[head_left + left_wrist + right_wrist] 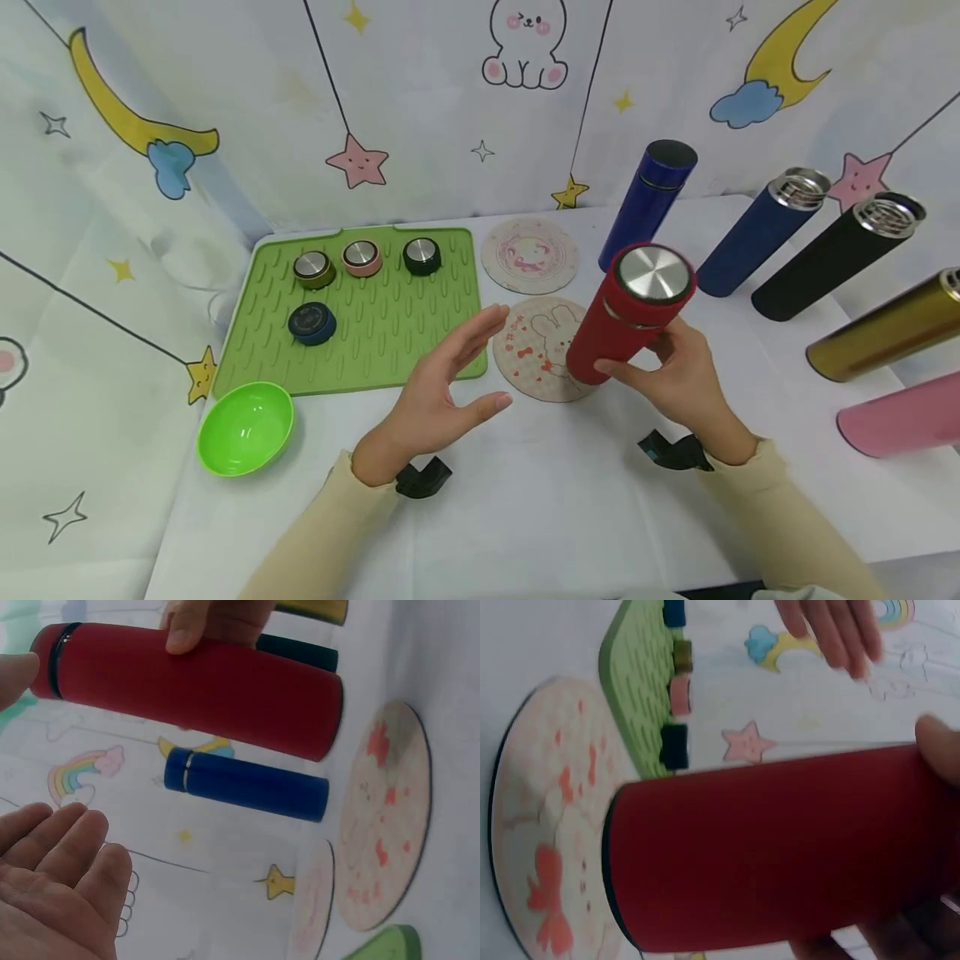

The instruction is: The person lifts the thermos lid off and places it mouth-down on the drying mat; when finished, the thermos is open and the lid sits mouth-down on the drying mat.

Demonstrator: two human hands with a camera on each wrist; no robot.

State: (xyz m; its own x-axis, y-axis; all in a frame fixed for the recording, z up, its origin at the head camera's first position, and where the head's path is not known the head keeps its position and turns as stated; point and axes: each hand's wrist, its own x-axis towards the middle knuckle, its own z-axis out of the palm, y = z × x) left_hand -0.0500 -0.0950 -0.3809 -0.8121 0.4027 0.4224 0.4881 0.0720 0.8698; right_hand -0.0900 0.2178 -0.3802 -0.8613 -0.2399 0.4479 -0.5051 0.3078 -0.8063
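My right hand (678, 375) grips a red thermos bottle (611, 337) around its body, with the thumb toward me. The bottle has its steel-topped lid on, and its base is close over the right side of the round rabbit mat (528, 362). In the left wrist view the bottle (195, 686) appears with a thin dark ring below its lid. My left hand (438, 392) is held in the air left of the bottle, apart from it, fingers straight and thumb spread. Nothing is in its palm.
A green mat (375, 333) carries several bottle lids, including a blue one (312, 323). A green bowl (246, 429) stands front left. Behind lies a pink round mat (528, 254). A lidded blue bottle (648, 204) and several uncapped ones, including a black bottle (832, 262), line the right.
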